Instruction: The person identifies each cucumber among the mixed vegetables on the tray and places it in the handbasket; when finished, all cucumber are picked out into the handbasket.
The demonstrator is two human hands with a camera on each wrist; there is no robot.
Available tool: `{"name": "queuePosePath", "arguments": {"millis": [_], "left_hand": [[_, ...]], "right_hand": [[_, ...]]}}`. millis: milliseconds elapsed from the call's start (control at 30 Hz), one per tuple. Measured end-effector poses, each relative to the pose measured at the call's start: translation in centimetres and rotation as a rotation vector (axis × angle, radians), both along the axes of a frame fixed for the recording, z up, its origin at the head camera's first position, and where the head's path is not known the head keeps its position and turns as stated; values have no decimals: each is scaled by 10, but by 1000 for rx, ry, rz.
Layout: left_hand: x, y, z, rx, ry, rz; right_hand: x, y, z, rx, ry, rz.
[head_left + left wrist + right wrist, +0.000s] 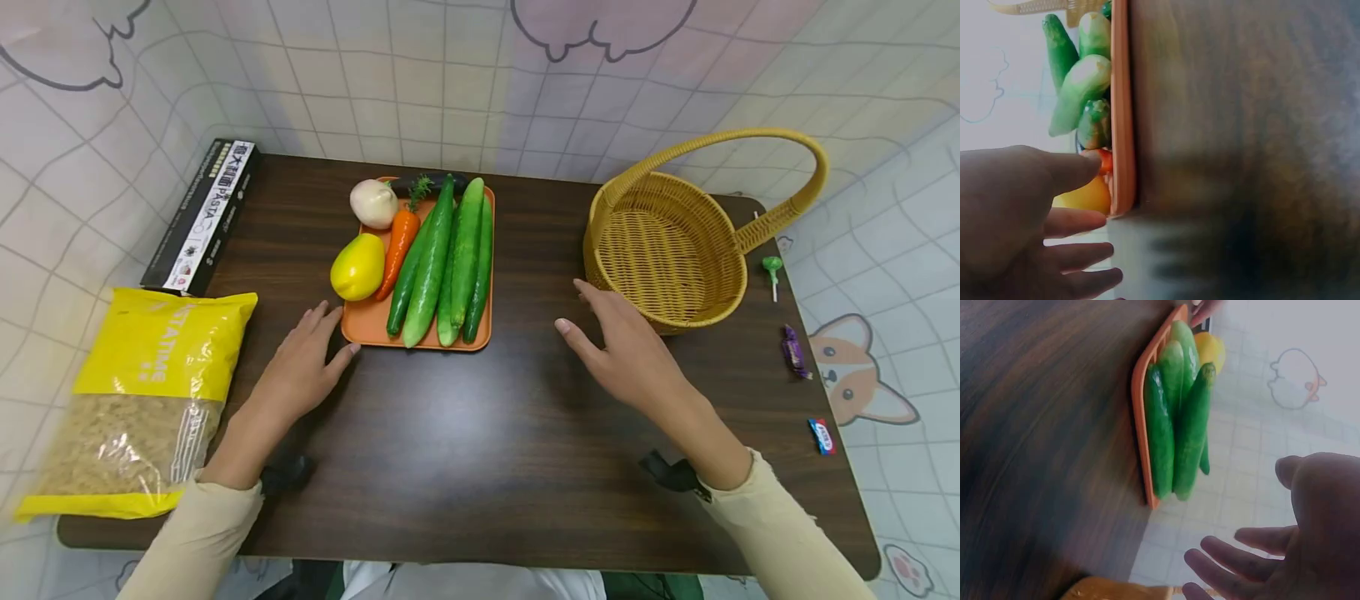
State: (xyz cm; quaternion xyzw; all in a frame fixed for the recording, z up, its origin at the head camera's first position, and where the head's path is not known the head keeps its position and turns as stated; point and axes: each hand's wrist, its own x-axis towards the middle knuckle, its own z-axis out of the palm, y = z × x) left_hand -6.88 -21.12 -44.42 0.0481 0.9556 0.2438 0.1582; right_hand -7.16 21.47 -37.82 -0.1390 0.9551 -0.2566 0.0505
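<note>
An orange tray holds several green cucumbers, a carrot, a yellow lemon-like fruit, a white round vegetable and a dark eggplant, partly hidden behind the others. Beside the tray's near left corner is my left hand, fingers extended and holding nothing; whether it touches the rim I cannot tell. My right hand hovers with spread, empty fingers near the front left of a woven basket. The basket's tall handle arches over it, and I see only bare weave inside.
A yellow pasta bag lies at the left edge, below a black pasta box. Along the right edge are a green lollipop, a purple-wrapped candy and a small blue-and-red packet. Patterned fabric walls surround the table.
</note>
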Motion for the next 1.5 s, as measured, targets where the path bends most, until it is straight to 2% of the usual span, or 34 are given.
{"name": "queuePosePath", "arguments": {"millis": [200,333,733,1000,1200,1267,1500], "left_hand": [[2,1,-7,10,42,10],[1,2,-11,17,60,47],[-4,10,-16,35,60,104],[-6,12,-17,21,55,103],[-5,14,-14,-47,111,119],[-6,15,-13,-36,127,126],[-6,15,-16,61,118,150]], "right_hand": [[-4,-11,-7,29,-22,18],[-7,-18,-10,39,-37,36],[-20,-46,-17,38,-60,75],[-43,-69,-21,20,-43,98],[-58,-82,-27,-6,-52,116],[-61,-85,-29,-13,-68,116],[-68,-91,-34,-10,-126,103]]}}
